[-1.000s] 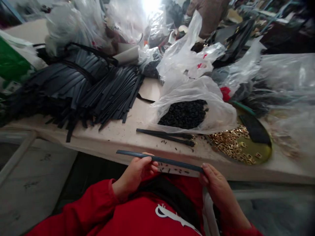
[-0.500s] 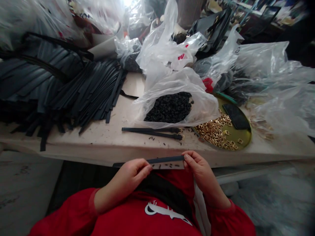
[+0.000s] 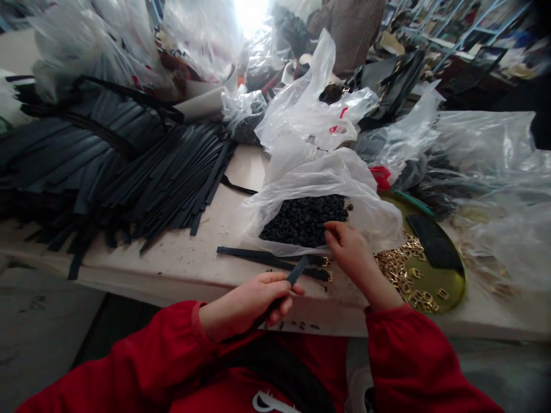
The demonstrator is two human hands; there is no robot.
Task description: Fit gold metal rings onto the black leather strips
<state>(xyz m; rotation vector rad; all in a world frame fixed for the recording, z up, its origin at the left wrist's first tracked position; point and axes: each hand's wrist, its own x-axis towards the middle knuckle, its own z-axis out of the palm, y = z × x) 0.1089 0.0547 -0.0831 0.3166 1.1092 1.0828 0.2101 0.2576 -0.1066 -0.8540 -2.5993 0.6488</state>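
My left hand (image 3: 271,298) is closed around a black leather strap (image 3: 298,269), whose end sticks out past the thumb towards the upper right. At the right side of a heap of small black loops (image 3: 297,221), my right hand (image 3: 346,246) has its fingertips drawn together. Whether a loop is between those fingers I cannot make out. The loops lie in an opened clear plastic bag (image 3: 370,221). In front of the bag are two black straps (image 3: 258,254) with gold buckles at their right ends, close to my left hand.
Many black strips (image 3: 172,178) are piled at the left. To the right, a round gold-coloured tray (image 3: 451,287) bears gold buckles (image 3: 400,264) and a flat black piece (image 3: 434,241). More plastic bags (image 3: 482,143) crowd the back. Dark scraps lie along the table's front edge (image 3: 327,327).
My right hand has let go of the strap and moved up to the black loops. My left hand keeps the strap, now tilted upward. The whole view has shifted slightly.
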